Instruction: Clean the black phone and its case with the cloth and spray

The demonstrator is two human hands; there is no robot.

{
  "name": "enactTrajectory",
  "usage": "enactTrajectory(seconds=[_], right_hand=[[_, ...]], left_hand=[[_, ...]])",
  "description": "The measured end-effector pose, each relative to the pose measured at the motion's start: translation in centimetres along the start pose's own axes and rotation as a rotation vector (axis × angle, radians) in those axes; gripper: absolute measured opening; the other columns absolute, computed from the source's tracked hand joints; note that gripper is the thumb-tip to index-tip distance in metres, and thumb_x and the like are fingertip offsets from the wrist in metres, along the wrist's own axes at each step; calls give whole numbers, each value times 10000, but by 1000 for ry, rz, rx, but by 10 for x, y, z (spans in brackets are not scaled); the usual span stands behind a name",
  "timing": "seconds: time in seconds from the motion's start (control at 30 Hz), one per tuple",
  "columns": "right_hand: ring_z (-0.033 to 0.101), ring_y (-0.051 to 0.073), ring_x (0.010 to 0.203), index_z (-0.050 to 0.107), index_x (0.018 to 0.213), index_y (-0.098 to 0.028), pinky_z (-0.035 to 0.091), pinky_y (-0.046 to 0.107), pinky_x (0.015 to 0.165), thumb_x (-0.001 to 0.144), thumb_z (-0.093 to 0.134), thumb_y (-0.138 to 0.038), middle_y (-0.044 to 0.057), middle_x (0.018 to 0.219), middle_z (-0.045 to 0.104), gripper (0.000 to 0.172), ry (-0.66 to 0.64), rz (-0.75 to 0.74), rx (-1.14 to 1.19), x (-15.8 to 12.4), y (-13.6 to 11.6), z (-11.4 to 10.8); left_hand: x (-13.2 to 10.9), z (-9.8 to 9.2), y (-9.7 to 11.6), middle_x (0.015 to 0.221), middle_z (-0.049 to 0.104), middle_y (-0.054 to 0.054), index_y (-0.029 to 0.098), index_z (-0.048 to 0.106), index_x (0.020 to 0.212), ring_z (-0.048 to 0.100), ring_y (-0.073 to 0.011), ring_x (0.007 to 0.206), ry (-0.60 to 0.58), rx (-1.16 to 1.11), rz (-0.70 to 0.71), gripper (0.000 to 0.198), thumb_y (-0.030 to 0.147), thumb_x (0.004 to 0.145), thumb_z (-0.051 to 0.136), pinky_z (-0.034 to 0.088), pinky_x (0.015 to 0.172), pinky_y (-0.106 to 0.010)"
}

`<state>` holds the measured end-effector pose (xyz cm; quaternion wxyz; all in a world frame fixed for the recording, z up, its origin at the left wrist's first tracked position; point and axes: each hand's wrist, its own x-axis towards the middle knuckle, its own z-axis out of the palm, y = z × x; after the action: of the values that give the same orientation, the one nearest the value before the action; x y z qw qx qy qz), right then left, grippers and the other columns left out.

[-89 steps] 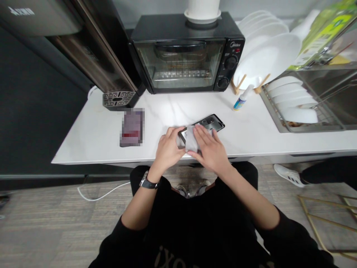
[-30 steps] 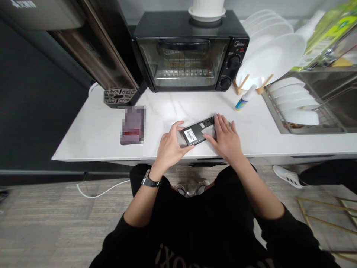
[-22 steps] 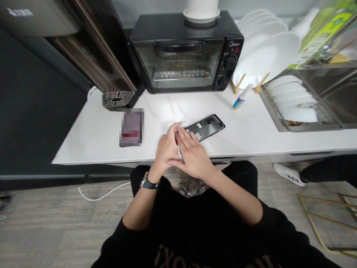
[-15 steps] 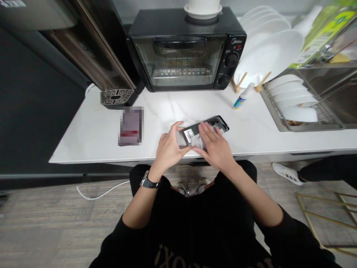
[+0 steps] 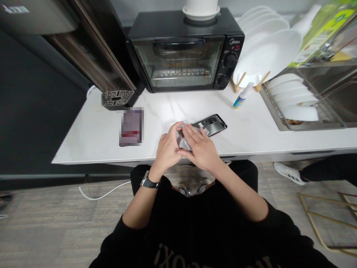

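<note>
Two hands meet at the near edge of the white counter [image 5: 251,137]. The left hand [image 5: 167,149] pinches the near end of the dark phone [image 5: 210,124], which lies flat on the counter; the right hand [image 5: 201,149] presses a grey cloth [image 5: 183,142] flat onto it. Farther right stands a small spray bottle [image 5: 242,97].

Half a second ago the right hand [image 5: 202,149] lay flat over the middle of the phone [image 5: 209,125]; now it has slid to the near end beside the left hand [image 5: 167,149], pressing the grey cloth [image 5: 184,143] and covering the white label.
</note>
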<state>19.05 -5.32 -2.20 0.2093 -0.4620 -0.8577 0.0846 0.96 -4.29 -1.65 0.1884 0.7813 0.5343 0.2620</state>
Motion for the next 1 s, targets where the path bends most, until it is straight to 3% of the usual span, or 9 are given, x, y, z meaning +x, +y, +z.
enactTrajectory(seconds=[0.13,0.2,0.4,0.47,0.53,0.7,0.77,0.83,1.0], right_hand=[[358,372,1613,387,1634,-14,230,623,1330,1065,255,-728,236,1703,394,923,109,228,-94,7,55,-9],[336,405,1617,389,1620,27,219,646,1324,1041,261,-769,272,1691,397,992,130,279,-120,13,65,-9],[292,334,1646,365,1625,48,196,517,1370,1062,276,-724,258,1723,340,960,-23,-82,-18,11,2,7],[277,309,1654,339,1642,33,198,495,1373,1068,279,-711,241,1738,308,942,-39,-129,0,7,-6,9],[290,306,1649,351,1649,-2,216,512,1366,1065,270,-722,220,1739,323,930,-24,-87,-14,6,6,6],[322,376,1629,351,1646,3,237,621,1328,1045,212,-766,263,1706,376,985,96,197,-107,13,71,-8],[304,399,1632,350,1642,16,227,645,1322,1033,207,-785,283,1701,372,1016,117,238,-119,16,77,-9],[279,407,1639,360,1631,32,207,640,1331,1023,216,-800,293,1703,359,1040,101,195,-106,16,63,-4],[248,336,1661,346,1628,49,161,527,1375,1049,274,-746,266,1730,320,986,6,-80,36,8,-10,13]], left_hand=[[1,1,5,1460,652,-108,248,332,1565,686,-322,1234,30,13,-20,870,416,867,823,512,1081,-494],[1,2,6,1448,662,-105,247,335,1566,680,-329,1249,35,16,-29,892,427,853,840,513,1084,-503],[-1,2,-2,1546,581,-137,232,280,1608,642,-316,1335,35,21,33,808,306,907,676,522,1088,-470],[-2,2,-5,1574,552,-148,230,256,1623,631,-324,1347,33,31,51,820,329,917,659,518,1093,-480],[-2,2,-4,1552,571,-150,227,254,1628,645,-328,1318,28,32,41,854,387,918,700,519,1089,-488],[1,2,2,1475,641,-124,240,290,1619,681,-323,1242,40,27,-13,936,506,886,808,520,1084,-496],[1,3,2,1474,644,-120,246,295,1617,687,-322,1230,44,33,-13,944,517,878,817,523,1079,-496],[1,3,1,1487,636,-124,246,288,1619,687,-320,1240,44,36,-4,930,511,889,801,529,1072,-488],[-1,6,-9,1601,539,-149,244,245,1638,628,-332,1366,37,72,32,824,355,938,664,528,1080,-472]])
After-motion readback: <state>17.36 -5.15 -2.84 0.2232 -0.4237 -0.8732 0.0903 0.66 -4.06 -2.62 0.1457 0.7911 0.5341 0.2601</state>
